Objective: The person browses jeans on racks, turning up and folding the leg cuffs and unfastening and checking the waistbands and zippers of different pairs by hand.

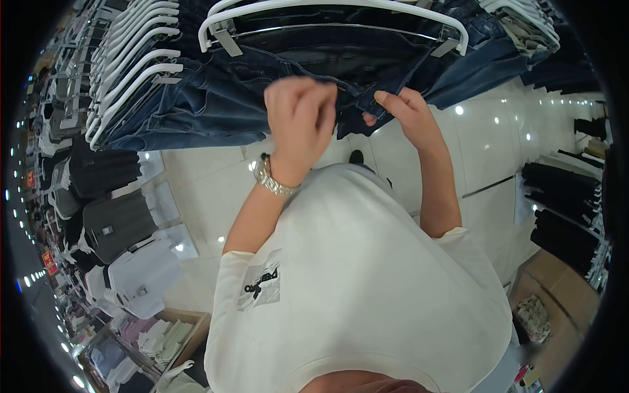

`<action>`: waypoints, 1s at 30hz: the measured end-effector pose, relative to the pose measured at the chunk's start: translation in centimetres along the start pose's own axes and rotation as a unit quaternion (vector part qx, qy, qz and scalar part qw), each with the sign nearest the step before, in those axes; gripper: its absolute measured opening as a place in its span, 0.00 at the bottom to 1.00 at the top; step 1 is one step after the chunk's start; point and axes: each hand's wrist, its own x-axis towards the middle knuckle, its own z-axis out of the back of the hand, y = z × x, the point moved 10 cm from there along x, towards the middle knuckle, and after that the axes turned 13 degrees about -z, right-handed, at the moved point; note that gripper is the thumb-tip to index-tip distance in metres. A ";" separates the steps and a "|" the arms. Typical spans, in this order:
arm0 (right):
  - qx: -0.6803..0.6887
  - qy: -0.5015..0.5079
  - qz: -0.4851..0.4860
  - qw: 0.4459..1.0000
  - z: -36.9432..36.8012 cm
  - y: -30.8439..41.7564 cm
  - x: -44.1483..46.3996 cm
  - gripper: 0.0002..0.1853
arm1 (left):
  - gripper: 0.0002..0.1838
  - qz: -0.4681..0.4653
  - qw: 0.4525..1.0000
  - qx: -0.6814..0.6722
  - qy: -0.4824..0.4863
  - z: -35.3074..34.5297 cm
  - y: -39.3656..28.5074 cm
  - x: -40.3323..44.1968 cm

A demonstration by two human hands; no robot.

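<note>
A pair of dark blue jeans (pixel 314 60) hangs by metal clips from a white hanger (pixel 334 8) in front of me. My right hand (pixel 405 112) pinches the front waistband of these jeans near the fly, thumb on top. On the left, my left hand (pixel 298 118) is raised just in front of the jeans, its fingers bent and smeared by motion. Whether it touches the denim cannot be made out. A silver watch (pixel 270 177) circles my left wrist.
More jeans (pixel 190 108) on white hangers (pixel 134 72) crowd the rack at left, with others at right. Shirts (pixel 118 219) hang along the left side, dark garments (pixel 563 196) on the right. A cardboard box (pixel 557 295) stands at lower right on the tiled floor (pixel 481 141).
</note>
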 end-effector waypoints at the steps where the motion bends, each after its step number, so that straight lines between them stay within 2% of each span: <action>1: -0.008 0.003 0.000 1.000 0.1 0.0 0.0 0.13 | 0.10 -0.015 0.999 -0.028 -0.008 0.2 -0.9 -0.9; 4: -0.023 0.005 -0.008 1.000 0.2 -0.2 -0.1 0.13 | 0.10 0.078 0.990 -0.102 0.064 -2.8 -0.5 -2.6; 5: -0.023 0.001 -0.015 1.000 0.2 -0.2 0.0 0.14 | 0.08 0.080 0.991 -0.093 0.061 -3.2 -0.1 -2.4; 8: -0.027 -0.007 -0.022 0.999 0.0 -0.1 0.0 0.13 | 0.06 0.243 0.948 -0.205 0.025 -5.2 2.9 -4.8; 14: -0.030 -0.006 -0.026 0.999 0.0 -0.2 0.2 0.13 | 0.08 0.383 0.879 -0.282 0.039 -8.3 4.3 -7.0; 20: -0.047 -0.008 -0.025 0.999 0.4 -0.7 0.4 0.13 | 0.08 0.436 0.827 -0.353 -0.034 -9.4 5.0 -8.4; 30: -0.056 -0.024 -0.019 0.998 0.6 -0.7 0.3 0.12 | 0.06 0.453 0.822 -0.343 -0.039 -9.0 4.5 -8.0</action>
